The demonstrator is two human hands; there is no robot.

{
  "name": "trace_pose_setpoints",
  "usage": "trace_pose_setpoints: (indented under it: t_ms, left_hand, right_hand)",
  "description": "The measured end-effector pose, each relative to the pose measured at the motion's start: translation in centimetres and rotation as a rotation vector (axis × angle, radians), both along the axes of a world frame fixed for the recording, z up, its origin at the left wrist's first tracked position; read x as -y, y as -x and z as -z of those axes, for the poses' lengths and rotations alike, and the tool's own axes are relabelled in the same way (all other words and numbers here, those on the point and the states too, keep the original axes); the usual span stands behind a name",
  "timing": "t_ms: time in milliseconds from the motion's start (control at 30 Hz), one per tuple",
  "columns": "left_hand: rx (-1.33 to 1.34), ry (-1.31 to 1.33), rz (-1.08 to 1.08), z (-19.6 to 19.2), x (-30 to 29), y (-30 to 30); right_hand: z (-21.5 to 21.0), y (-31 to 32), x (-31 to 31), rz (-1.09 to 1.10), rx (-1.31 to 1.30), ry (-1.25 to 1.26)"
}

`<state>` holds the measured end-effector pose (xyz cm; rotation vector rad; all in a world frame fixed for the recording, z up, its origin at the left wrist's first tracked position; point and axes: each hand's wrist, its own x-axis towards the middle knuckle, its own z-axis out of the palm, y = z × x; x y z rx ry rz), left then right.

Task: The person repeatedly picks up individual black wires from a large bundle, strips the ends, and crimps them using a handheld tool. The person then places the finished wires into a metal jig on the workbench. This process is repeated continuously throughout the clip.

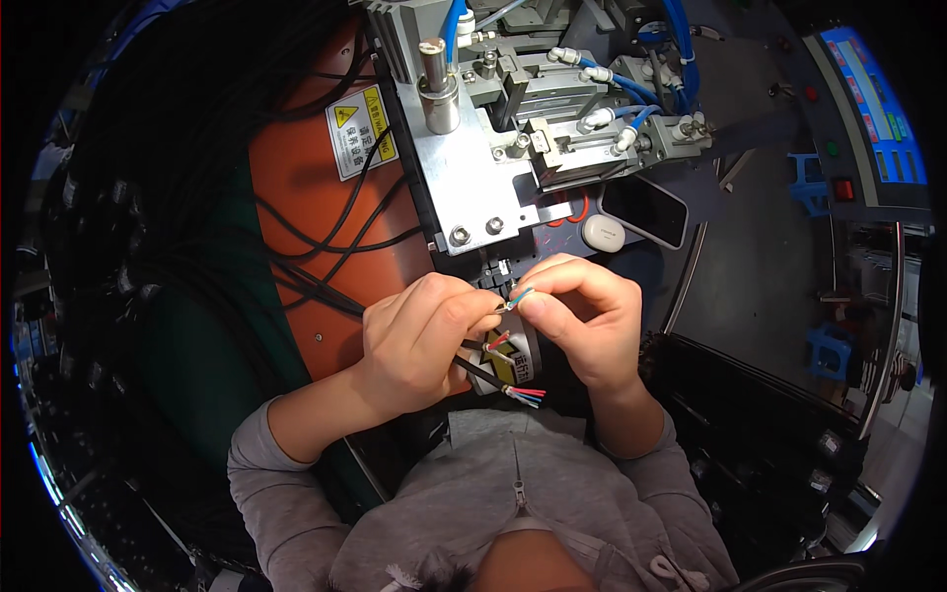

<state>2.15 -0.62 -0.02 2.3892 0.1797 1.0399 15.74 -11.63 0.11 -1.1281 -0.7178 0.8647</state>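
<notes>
My left hand (419,331) is closed around black cables, its thumb and fingertips pinched at one stripped cable end. From that end a thin blue wire (522,296) sticks out, and my right hand (587,311) pinches it between thumb and forefinger. Below my left hand, another black cable (481,376) runs out, its end fanned into pink, blue and white wires (525,396). A further stripped end with red and white wires (499,343) shows just under the left fingertips. The exact join between the fingertips is too small to make out.
A metal machine (469,187) with cylinders and blue air tubes stands just beyond my hands. Black cables (340,237) trail over an orange panel (286,178) at left. A phone (643,210) and a white round-cornered case (603,233) lie at right, below a lit screen (873,109).
</notes>
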Motion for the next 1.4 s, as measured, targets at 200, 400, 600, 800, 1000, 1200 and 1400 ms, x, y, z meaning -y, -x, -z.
trace_pose_setpoints:
  t_ms: [200, 400, 600, 800, 1000, 1200, 1400]
  left_hand:
    - [-0.158, -0.033, -0.054, 0.2, 0.2, 0.2]
    - [-0.295, -0.328, -0.083, 0.4, 0.6, 0.9]
    - [-0.353, -0.438, -0.145, 1.2, 0.5, 0.6]
    - [-0.442, -0.392, -0.176, 0.3, 1.0, 0.4]
    - [-0.398, -0.384, -0.191, 1.0, 1.1, 0.1]
    - [-0.370, -0.395, -0.177, 1.1, 0.8, -0.3]
    - [-0.415, -0.336, -0.196, 0.6, 0.8, -0.2]
  right_hand:
    - [0.5, -1.2, 0.0, 0.157, 0.864, 0.011]
    - [2.7, -1.8, -0.1, 0.146, 0.882, 0.111]
    - [3.2, -1.5, -1.0, 0.114, 0.893, 0.149]
    - [3.5, -1.4, -1.0, 0.123, 0.932, 0.126]
    - [4.3, -1.2, -1.5, 0.155, 0.824, 0.143]
    - [5.6, -1.6, -0.9, 0.000, 0.065, 0.373]
    - [5.1, -1.6, -1.6, 0.179, 0.840, 0.011]
